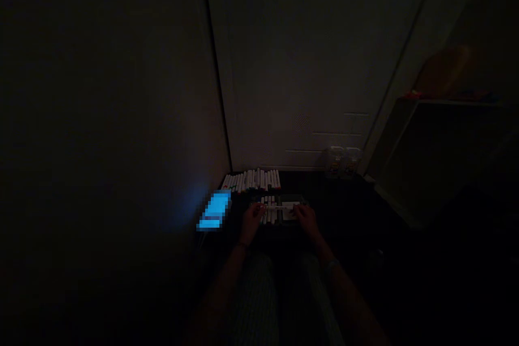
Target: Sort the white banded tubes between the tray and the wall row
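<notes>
In very dim light a white marker (280, 207) lies level between my two hands. The fingers of my left hand (252, 217) close on its left end. At its right end, the fingers of my right hand (305, 218) pinch it. Beneath the marker is a dark case or tray (279, 223). Several white markers (267, 218) lie side by side in its left part, and a pale flat piece (288, 215) is in its right part, partly covered by my right hand. Fine detail is lost in the dark.
A row of several white markers (253, 179) lies along the wall behind the case. A blurred, glowing blue screen (215, 210) stands at the left. Two clear containers (334, 163) are at the back right of the dark tabletop (344, 200). A shelf unit (409, 119) rises on the right.
</notes>
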